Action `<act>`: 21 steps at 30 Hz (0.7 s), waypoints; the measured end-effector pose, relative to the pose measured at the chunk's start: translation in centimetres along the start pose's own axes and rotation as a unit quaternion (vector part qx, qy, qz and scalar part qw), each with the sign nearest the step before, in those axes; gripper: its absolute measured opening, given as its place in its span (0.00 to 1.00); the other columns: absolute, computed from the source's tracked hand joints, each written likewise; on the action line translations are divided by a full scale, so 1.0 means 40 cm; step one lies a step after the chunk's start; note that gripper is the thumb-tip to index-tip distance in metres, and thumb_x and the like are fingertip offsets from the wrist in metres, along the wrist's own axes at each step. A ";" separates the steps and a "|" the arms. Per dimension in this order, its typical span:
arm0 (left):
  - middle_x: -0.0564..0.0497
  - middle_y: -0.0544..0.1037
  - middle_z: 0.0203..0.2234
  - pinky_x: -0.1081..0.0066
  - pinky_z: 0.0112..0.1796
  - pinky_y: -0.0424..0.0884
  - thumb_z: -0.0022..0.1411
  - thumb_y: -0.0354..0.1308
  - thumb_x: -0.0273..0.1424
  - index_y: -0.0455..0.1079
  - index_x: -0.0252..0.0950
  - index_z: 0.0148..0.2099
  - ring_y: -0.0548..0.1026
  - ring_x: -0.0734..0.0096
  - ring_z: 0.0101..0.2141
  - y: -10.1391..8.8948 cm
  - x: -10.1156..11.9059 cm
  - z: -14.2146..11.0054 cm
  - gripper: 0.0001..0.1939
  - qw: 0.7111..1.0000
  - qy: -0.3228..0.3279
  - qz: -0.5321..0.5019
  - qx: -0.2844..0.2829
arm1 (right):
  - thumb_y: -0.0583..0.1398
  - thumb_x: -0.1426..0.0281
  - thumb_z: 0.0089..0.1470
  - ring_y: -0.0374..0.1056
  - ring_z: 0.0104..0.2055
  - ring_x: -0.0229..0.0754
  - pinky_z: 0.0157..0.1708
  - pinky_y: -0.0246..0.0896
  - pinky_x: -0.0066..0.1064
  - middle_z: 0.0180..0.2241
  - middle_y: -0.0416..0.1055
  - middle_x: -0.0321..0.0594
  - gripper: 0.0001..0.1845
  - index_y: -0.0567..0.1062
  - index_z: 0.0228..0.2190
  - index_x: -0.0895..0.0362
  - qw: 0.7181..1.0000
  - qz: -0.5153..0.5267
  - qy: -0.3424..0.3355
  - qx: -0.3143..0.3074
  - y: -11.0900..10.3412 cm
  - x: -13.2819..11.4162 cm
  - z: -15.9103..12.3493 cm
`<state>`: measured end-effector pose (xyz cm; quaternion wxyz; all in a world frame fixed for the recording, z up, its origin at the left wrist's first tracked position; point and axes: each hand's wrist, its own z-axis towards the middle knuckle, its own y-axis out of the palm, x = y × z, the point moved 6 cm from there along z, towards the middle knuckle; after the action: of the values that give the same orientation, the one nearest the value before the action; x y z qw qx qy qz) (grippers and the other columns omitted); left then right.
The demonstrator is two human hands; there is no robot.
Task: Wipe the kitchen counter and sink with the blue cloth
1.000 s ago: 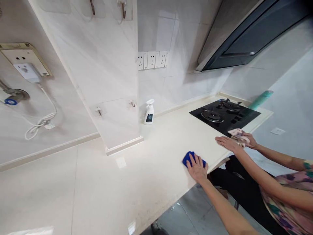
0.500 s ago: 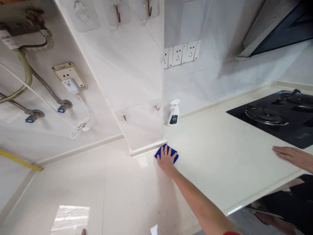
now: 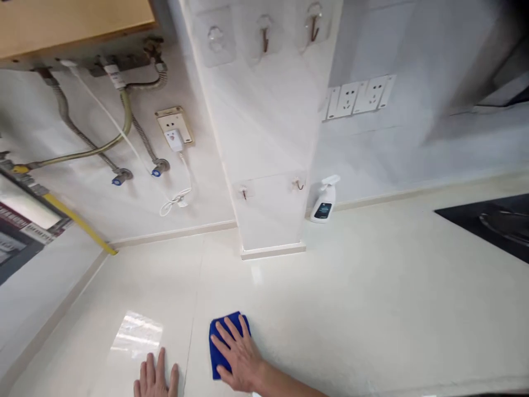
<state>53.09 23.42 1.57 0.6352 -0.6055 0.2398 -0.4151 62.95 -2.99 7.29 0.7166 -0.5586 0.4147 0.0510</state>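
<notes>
My right hand [image 3: 240,359] lies flat with fingers spread on a blue cloth [image 3: 218,330], pressing it onto the cream countertop [image 3: 372,292] near the front edge. Only the cloth's left and far edges show around the fingers. My left hand [image 3: 156,379] rests flat on the countertop a short way to the left of the cloth, fingers stretched out and holding nothing. Only its fingers and part of its back are in view at the bottom edge.
A white wall pillar [image 3: 268,165] juts onto the countertop at the back centre. A white spray bottle [image 3: 324,201] stands to its right. A black gas hob [image 3: 494,223] sits at far right. Pipes, valves [image 3: 119,176] and a plugged socket [image 3: 173,129] line the left wall.
My right hand has slid the blue cloth from the pillar's foot back toward the front edge and leftward. My left hand has come into view. The view has swung left, and the other person's hands are gone.
</notes>
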 end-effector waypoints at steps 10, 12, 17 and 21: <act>0.38 0.54 0.70 0.43 0.66 0.52 0.68 0.38 0.46 0.54 0.37 0.69 0.49 0.50 0.70 -0.029 0.017 -0.035 0.33 0.999 0.020 0.033 0.024 | 0.53 0.51 0.62 0.53 0.68 0.51 0.64 0.47 0.50 0.69 0.52 0.39 0.38 0.49 0.68 0.43 0.969 -0.231 -0.024 0.083 -0.059 0.232 -0.388; 0.38 0.54 0.70 0.43 0.66 0.52 0.68 0.39 0.46 0.54 0.37 0.69 0.49 0.50 0.70 -0.030 0.016 -0.038 0.32 0.999 0.022 0.035 0.021 | 0.55 0.50 0.60 0.55 0.67 0.51 0.62 0.51 0.47 0.68 0.53 0.38 0.38 0.51 0.67 0.42 0.952 -0.281 0.011 0.119 -0.109 0.320 -0.463; 0.39 0.54 0.69 0.45 0.66 0.52 0.69 0.40 0.43 0.53 0.39 0.69 0.50 0.51 0.69 -0.035 0.021 -0.044 0.30 0.999 0.019 0.030 0.028 | 0.50 0.51 0.61 0.53 0.67 0.54 0.65 0.46 0.53 0.68 0.55 0.45 0.37 0.54 0.67 0.51 0.913 -0.321 0.123 0.221 -0.208 0.502 -0.535; 0.40 0.54 0.70 0.45 0.67 0.51 0.70 0.39 0.42 0.54 0.39 0.69 0.50 0.51 0.69 -0.032 0.023 -0.046 0.29 0.999 0.009 0.024 0.024 | 0.43 0.50 0.62 0.48 0.69 0.60 0.65 0.42 0.59 0.66 0.55 0.55 0.39 0.57 0.65 0.61 0.890 -0.311 0.205 0.264 -0.212 0.534 -0.412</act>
<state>51.79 21.69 2.73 0.6574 -0.5801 0.2498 -0.4110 72.54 -28.34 -0.71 0.7159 -0.4476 0.3551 -0.4013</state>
